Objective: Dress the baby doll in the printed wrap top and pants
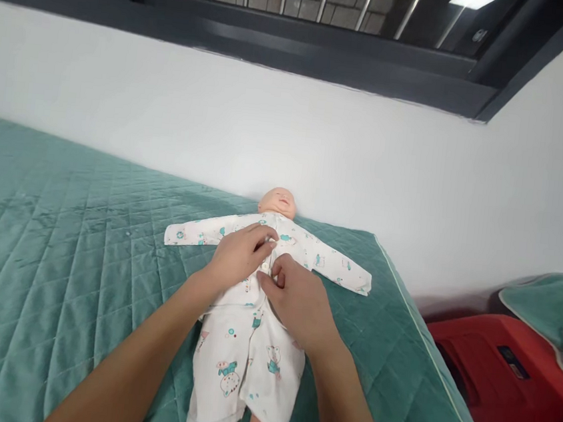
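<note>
A baby doll lies on its back with its head by the wall, dressed in a white printed long-sleeved shirt and matching short pants. The shirt's sleeves spread out to both sides. Over the chest, my left hand has its thumb and fingers closed on the shirt's front edge. Just below and to the right, my right hand pinches the same front opening with curled fingers. A small pale button shows between the two hands. The cloth under my fingertips is partly hidden.
A green quilted cover lies beneath the doll, its edge running down on the right. Beyond the doll stands a white wall under a dark-framed window with bars. A red plastic object sits at the right, partly under green cloth.
</note>
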### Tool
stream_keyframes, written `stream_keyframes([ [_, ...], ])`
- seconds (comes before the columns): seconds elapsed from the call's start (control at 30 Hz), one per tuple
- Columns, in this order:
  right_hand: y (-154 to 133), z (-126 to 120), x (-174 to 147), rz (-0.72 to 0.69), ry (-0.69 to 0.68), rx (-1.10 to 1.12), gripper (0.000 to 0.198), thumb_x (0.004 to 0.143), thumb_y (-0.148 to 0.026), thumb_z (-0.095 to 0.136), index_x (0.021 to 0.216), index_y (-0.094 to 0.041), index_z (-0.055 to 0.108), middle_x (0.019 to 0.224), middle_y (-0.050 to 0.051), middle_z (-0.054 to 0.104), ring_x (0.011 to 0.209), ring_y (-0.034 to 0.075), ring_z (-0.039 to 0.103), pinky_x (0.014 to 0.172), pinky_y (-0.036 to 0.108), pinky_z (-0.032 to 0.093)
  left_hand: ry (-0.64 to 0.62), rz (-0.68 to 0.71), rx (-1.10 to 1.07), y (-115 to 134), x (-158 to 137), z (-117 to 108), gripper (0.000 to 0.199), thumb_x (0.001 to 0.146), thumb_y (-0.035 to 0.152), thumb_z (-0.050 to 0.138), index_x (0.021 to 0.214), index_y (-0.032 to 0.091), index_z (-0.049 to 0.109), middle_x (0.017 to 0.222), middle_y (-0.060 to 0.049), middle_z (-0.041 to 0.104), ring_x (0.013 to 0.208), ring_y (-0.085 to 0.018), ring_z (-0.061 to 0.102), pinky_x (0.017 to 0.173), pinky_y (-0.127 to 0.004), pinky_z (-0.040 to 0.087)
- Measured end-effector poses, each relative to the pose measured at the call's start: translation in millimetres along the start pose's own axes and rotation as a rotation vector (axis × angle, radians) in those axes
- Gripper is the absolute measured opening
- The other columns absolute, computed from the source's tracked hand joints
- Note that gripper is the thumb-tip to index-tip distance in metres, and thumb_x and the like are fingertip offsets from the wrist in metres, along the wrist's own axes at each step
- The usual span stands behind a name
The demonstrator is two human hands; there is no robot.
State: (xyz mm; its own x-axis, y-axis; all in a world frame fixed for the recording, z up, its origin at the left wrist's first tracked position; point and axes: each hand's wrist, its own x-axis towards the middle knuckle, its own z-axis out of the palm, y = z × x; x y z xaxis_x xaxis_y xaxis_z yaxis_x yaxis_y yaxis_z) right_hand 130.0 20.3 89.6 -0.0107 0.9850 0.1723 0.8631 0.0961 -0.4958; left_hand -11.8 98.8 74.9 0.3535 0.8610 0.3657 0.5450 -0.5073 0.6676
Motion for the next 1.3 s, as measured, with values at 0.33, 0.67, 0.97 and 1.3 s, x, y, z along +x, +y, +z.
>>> stream_keyframes([
  [0.33, 5.3, -6.3, 1.2, -0.046, -0.045, 0.133, 0.015, 0.085, -0.025, 0.052, 0.073, -0.023, 0.044, 0.064, -0.006, 0.052, 0.061, 0.013, 0.045, 0.059, 0.027, 0.029, 0.078, 0.057, 0.12, 3.1, -6.1, 7.1, 0.02, 0.096, 0.032, 0.046, 0.102, 0.029, 0.065, 0.098, 0.001, 0.066, 0.077, -0.015, 0.059, 0.062, -0.028, 0.037],
  [0.67, 15.7, -12.0, 6.9, 0.085, -0.068, 0.62, 0.018, 0.082, -0.037, 0.063, 0.076, -0.022, 0.057, 0.065, -0.005, 0.051, 0.058, 0.012, 0.043, 0.055, 0.026, 0.033, -0.132, -0.08, -0.391, -2.4, -8.3, -19.3, 0.019, 0.085, 0.038, 0.062, 0.089, 0.02, 0.069, 0.076, 0.001, 0.064, 0.069, -0.013, 0.054, 0.063, -0.025, 0.041],
  [0.97, 16.3, -12.7, 7.2, 0.159, -0.151, 0.913, 0.024, 0.075, -0.04, 0.075, 0.08, -0.019, 0.065, 0.066, -0.003, 0.057, 0.057, 0.011, 0.048, 0.056, 0.026, 0.038, -0.341, -0.047, -0.314, 6.6, -13.8, -35.6, 0.012, 0.078, 0.032, 0.067, 0.08, 0.021, 0.069, 0.073, 0.002, 0.063, 0.062, -0.01, 0.049, 0.055, -0.022, 0.035],
  [1.3, 15.2, -4.7, 7.2, 0.253, -0.079, 1.063, 0.027, 0.07, -0.039, 0.081, 0.088, -0.021, 0.071, 0.071, -0.002, 0.061, 0.059, 0.009, 0.048, 0.053, 0.022, 0.037, -0.294, -0.17, -0.632, 9.5, -17.5, -36.1, 0.014, 0.081, 0.032, 0.067, 0.083, 0.018, 0.067, 0.064, 0.002, 0.062, 0.06, -0.011, 0.057, 0.056, -0.022, 0.042],
])
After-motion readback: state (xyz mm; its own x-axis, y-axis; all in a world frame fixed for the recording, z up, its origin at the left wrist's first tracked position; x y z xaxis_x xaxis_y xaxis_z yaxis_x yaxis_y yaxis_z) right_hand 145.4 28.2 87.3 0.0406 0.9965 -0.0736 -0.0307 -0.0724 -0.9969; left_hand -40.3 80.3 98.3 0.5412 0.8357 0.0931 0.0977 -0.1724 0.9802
